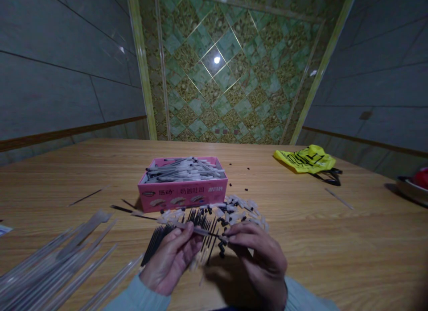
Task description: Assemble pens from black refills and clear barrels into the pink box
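Observation:
Over the near part of the table, my left hand point(175, 253) pinches a translucent pen barrel point(199, 231) between thumb and fingers. A thin dark refill point(213, 234) runs from the barrel's right end toward my right hand point(259, 257). Those right fingertips are closed on a small pale piece at the refill's end, which looks like a pen tip section point(224, 239). Beneath the hands lie rows of black refills point(157, 242), partly hidden by my left hand. Small clear caps and black plugs point(245, 209) are heaped just beyond my right hand.
A pink box point(182, 197) filled with pens point(187, 169) stands behind the hands. Long clear tubes point(67, 262) lie at the left front. A yellow bag point(306, 159) sits far right; a loose stick point(339, 198) lies nearer. A bowl point(413, 190) is at the right edge.

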The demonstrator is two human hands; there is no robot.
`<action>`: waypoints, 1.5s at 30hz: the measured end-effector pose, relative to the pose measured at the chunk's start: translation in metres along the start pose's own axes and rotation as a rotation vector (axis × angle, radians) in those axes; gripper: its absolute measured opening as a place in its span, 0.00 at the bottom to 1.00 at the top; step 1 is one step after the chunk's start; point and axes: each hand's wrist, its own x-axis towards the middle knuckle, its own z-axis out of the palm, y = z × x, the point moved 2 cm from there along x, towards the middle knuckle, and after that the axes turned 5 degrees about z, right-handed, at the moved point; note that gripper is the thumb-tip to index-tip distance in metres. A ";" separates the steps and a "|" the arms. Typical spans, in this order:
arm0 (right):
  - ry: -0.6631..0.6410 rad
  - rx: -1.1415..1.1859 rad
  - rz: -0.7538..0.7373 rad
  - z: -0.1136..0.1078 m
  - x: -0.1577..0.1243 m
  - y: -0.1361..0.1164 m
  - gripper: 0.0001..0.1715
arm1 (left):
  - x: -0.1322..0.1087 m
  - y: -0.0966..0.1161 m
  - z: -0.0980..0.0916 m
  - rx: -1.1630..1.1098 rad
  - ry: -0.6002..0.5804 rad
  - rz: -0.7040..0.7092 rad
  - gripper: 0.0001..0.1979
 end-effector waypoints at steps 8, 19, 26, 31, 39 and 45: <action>-0.099 -0.364 0.321 -0.005 0.007 0.033 0.12 | -0.003 0.017 0.001 -0.253 0.106 0.056 0.10; -0.544 -0.827 0.506 -0.002 -0.005 0.055 0.04 | 0.000 0.022 -0.002 -0.330 0.143 0.083 0.11; -0.591 -0.921 0.479 0.003 -0.004 0.055 0.05 | 0.001 0.020 -0.004 -0.302 0.145 0.093 0.09; -0.550 -0.846 0.476 0.005 -0.005 0.054 0.06 | 0.002 0.018 -0.004 -0.259 0.141 0.107 0.09; -0.077 0.335 0.742 0.018 -0.013 0.053 0.08 | 0.002 0.010 -0.004 -0.059 0.098 0.125 0.07; -0.006 0.786 0.848 0.034 -0.025 0.047 0.18 | 0.002 0.004 -0.007 0.010 0.076 0.091 0.06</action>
